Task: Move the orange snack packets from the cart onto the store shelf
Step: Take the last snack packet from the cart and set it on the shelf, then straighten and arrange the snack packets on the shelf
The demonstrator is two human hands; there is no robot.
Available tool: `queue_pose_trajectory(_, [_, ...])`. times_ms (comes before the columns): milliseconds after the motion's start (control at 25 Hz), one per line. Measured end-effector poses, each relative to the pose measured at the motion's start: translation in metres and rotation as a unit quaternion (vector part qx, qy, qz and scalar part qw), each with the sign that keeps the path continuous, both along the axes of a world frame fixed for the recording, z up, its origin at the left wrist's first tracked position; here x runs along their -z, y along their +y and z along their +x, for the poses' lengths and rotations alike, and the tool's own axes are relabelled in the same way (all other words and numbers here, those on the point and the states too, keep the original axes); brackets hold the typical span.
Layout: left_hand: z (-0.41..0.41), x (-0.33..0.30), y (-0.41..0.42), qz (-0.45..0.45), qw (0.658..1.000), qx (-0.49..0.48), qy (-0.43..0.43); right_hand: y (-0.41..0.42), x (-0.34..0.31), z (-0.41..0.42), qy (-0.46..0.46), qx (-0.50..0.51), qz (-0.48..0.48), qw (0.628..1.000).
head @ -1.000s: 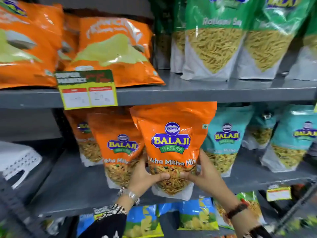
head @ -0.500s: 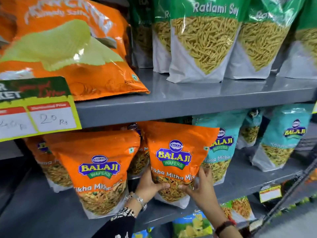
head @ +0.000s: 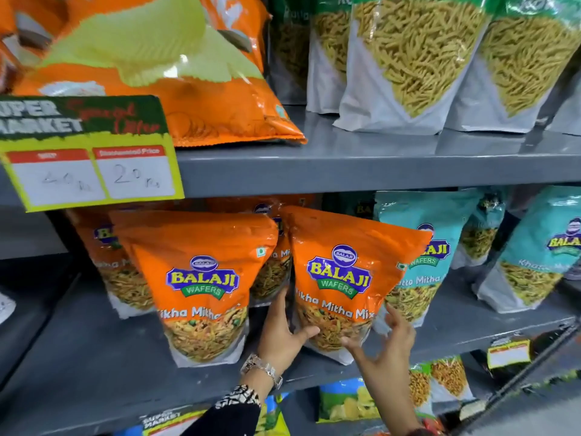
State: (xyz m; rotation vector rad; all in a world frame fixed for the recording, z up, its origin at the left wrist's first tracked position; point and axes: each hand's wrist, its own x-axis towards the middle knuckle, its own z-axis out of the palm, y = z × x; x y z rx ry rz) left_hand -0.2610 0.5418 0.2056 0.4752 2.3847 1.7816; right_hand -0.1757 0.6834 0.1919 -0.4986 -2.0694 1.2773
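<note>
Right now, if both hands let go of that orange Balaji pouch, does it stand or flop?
Probably stands: the orange Balaji pouch has a gusseted base on the shelf, like its upright neighbour. It leans left, so may tip. Glossy film looks slippery.

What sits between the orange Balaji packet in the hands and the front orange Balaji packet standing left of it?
In the head view, the left hand fills that gap low down; above it another orange packet shows from behind.

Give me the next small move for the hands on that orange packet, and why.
Probably let go with the left hand: the orange packet already stands on the middle shelf beside another orange packet, and the right hand has its fingers spread, hardly holding it.
</note>
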Motion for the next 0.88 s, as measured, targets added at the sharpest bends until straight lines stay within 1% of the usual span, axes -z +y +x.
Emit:
queue_pose_trajectory(40, [0.006, -0.002, -0.005, 0.015, 1.0, -0.006, 0.015, -0.006, 0.002, 0.005, 0.027, 0.021, 0.009, 0.999])
queue_pose_trajectory(120, [0.02, -0.009, -0.024, 0.031, 0.997, -0.029, 0.072, -0.026, 0.004, 0.014, 0.073, 0.031, 0.026, 0.997])
queue_pose_trajectory(200, [0.031, -0.016, -0.054, 0.043, 0.988, -0.081, 0.121, -0.051, 0.002, 0.019, 0.092, -0.008, 0.042, 0.995])
queue_pose_trajectory(320, [0.046, -0.022, -0.114, 0.072, 0.969, -0.183, 0.147, -0.103, -0.008, 0.02, 0.106, -0.124, 0.033, 0.986])
queue_pose_trajectory(440, [0.047, -0.023, -0.182, 0.102, 0.937, -0.297, 0.155, -0.179, -0.016, 0.008, 0.082, -0.285, 0.004, 0.955])
queue_pose_trajectory(520, [0.033, -0.022, -0.219, 0.128, 0.919, -0.351, 0.126, -0.228, -0.021, -0.008, 0.045, -0.369, -0.045, 0.927])
queue_pose_trajectory(560, [0.023, -0.021, -0.232, 0.135, 0.917, -0.36, 0.102, -0.248, -0.024, -0.02, 0.024, -0.391, -0.07, 0.917])
queue_pose_trajectory(600, [0.01, -0.019, -0.245, 0.137, 0.919, -0.362, 0.077, -0.267, -0.026, -0.035, 0.004, -0.4, -0.095, 0.911])
queue_pose_trajectory(680, [-0.014, -0.019, -0.26, 0.134, 0.923, -0.36, 0.035, -0.291, -0.03, -0.066, -0.009, -0.379, -0.142, 0.914])
queue_pose_trajectory(760, [-0.038, -0.016, -0.273, 0.133, 0.928, -0.348, -0.002, -0.309, -0.026, -0.099, 0.001, -0.331, -0.151, 0.932])
queue_pose_trajectory(880, [-0.075, -0.007, -0.28, 0.127, 0.945, -0.3, -0.028, -0.318, -0.013, -0.145, -0.005, -0.213, -0.131, 0.968])
